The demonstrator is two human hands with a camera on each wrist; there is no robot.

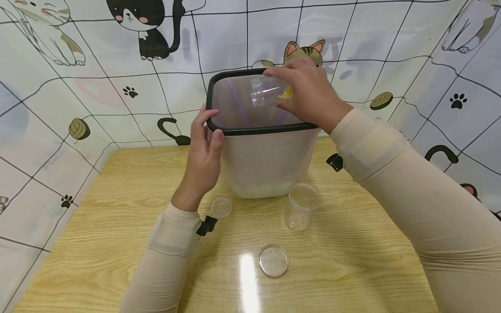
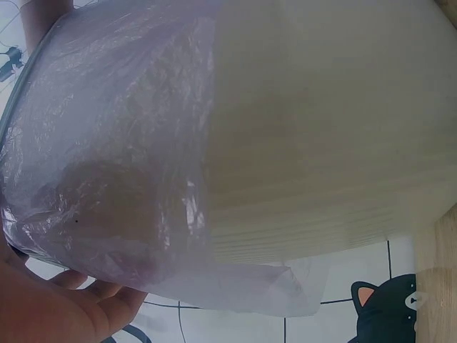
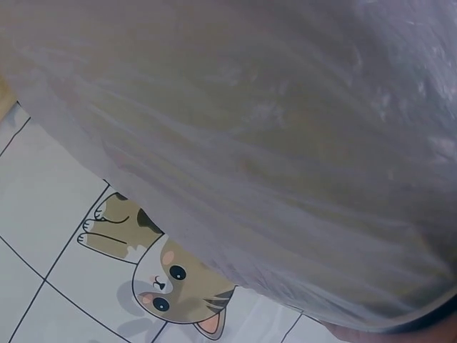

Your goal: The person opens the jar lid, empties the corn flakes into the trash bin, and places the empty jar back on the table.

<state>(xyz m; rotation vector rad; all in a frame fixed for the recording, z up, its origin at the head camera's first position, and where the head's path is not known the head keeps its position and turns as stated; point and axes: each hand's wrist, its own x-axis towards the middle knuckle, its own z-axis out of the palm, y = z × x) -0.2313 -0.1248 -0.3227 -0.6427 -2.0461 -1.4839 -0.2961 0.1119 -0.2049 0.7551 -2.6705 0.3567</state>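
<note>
A whitish trash can (image 1: 270, 163) with a black rim stands on the table, lined with a thin plastic bag (image 2: 128, 143) that hangs over its outside. My left hand (image 1: 203, 158) grips its left side at the rim, thumb toward the front. Over the can's mouth, my right hand (image 1: 307, 93) holds a clear plastic jar (image 1: 264, 91) tipped on its side, its mouth facing left. Something yellow (image 1: 287, 92) shows at the jar's end near the palm; its kind is unclear. The right wrist view shows mostly the bag (image 3: 250, 157), with little of the hand.
Before the can, a second clear jar (image 1: 299, 208) stands upright without a lid. A round clear lid (image 1: 273, 260) lies nearer the front, and a smaller translucent lid (image 1: 221, 207) is beside my left wrist. A cat-patterned sheet (image 1: 235, 39) hangs behind the wooden table (image 1: 129, 208).
</note>
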